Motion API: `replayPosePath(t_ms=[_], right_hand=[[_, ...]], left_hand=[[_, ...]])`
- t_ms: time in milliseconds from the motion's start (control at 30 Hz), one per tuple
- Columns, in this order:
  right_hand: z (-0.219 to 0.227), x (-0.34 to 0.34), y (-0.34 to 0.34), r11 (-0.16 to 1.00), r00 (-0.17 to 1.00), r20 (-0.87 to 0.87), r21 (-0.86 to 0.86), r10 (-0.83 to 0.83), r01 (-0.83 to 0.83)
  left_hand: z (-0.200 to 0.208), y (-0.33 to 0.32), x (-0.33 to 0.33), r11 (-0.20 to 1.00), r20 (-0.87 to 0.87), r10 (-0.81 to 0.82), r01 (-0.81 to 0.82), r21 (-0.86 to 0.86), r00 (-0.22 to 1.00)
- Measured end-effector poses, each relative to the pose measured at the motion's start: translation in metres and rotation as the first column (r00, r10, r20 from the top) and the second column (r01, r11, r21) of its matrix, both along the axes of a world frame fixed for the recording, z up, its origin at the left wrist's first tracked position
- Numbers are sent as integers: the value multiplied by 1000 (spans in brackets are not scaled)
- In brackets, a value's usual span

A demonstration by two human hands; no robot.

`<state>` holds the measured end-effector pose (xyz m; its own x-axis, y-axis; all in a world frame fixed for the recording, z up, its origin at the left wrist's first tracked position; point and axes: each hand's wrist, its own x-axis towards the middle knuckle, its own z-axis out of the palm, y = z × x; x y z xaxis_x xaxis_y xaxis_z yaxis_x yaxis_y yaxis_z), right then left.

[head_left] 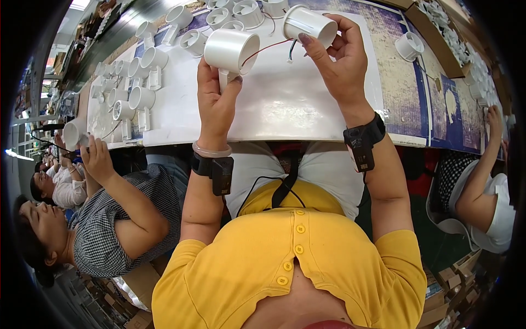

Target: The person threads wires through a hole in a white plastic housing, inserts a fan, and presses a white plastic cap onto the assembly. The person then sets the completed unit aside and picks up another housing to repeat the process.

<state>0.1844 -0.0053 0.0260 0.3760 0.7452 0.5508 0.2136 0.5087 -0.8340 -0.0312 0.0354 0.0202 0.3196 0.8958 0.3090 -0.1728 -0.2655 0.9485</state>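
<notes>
Mating apparently in hand | cup [227, 48] grasped by left hand [215, 101] | cylinder [303, 25] grasped by right hand [344, 66] | alignment with wire [272, 46] kept unpinched probably required

Pretty bright shot overall, light mostly from above; we spot ceiling lamp [80, 4] at top left, plus glowing strip [19, 155] by left rim. We get washed-out glare on white sheet [285, 109], softer shine along big white cylinder [230, 49]. Way darker below table edge [274, 142], floor [438, 247] going murky. Fisheye bends that edge, squashes stuff near rim, corners fully black. Middle looks sharp to us, far-left background kinda mushy.
</notes>
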Motion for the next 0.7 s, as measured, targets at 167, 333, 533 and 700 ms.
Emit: replayPosePath(t_ms=[167, 333, 533, 700], right_hand=[[2, -2, -3, 997, 996, 72, -60, -51, 55], [4, -3, -5, 990, 983, 174, -118, -54, 75], [4, -6, -5, 988, 972, 231, -134, -42, 75], [-3, -6, -3, 963, 974, 224, -262, -11, 71]], left_hand=[[-2, 3, 0, 1000, -46, 20, -19, 19, 999], [-6, 5, 2, 996, -140, 29, -18, 82, 990], [0, 2, 3, 980, 81, -70, 84, -183, 994], [3, 4, -7, 941, 81, -88, 109, -321, 993]])
